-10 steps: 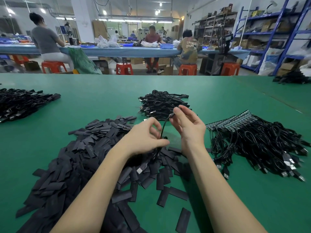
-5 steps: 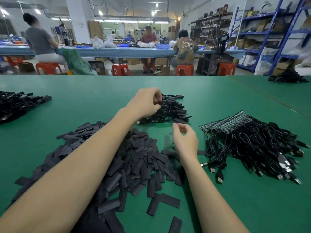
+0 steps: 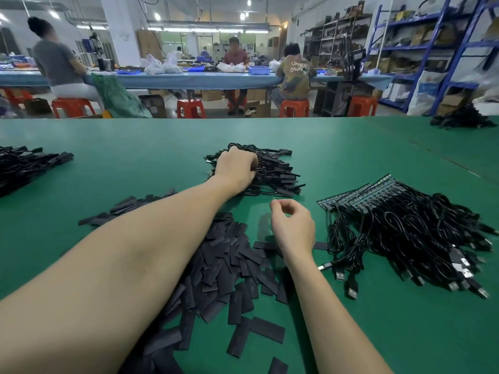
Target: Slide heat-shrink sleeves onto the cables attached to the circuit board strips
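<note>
My left hand [image 3: 237, 168] is on the far cable pile; my right hand [image 3: 293, 228] hovers with nothing in it.

At 12 o'clock on the green table [image 3: 135, 157], my left hand's fingers curl into the pile of sleeved cables [image 3: 272, 174], gripping some of them. My right hand hangs above the table, thumb and forefinger curled near each other and pinching nothing. The loose black sleeves [image 3: 224, 265] lie heaped at 6 o'clock, partly under my left forearm. At 3 o'clock lies the bundle of cables [image 3: 405, 238], with its circuit board strips [image 3: 361, 195] fanned along the far edge. Another dark pile [image 3: 24, 166] sits at 9 o'clock.
</note>
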A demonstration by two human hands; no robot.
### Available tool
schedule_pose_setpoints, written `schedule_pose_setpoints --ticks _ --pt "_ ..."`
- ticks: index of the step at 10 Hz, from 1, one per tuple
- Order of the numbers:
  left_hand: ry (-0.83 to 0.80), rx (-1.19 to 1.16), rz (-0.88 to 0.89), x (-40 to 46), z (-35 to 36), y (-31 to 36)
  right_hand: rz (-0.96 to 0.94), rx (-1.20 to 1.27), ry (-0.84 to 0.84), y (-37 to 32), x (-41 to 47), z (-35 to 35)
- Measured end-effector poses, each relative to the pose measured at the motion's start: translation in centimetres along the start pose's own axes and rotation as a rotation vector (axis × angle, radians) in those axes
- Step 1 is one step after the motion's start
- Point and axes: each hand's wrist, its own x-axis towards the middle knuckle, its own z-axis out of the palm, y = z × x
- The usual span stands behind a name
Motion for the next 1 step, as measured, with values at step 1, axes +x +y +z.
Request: schedule_pose_setpoints --ticks 1 --pt "0.063 -0.011 0.038 -0.72 -0.03 -0.33 0.000 0.003 0.009 -0.34 -0.11 -0.13"
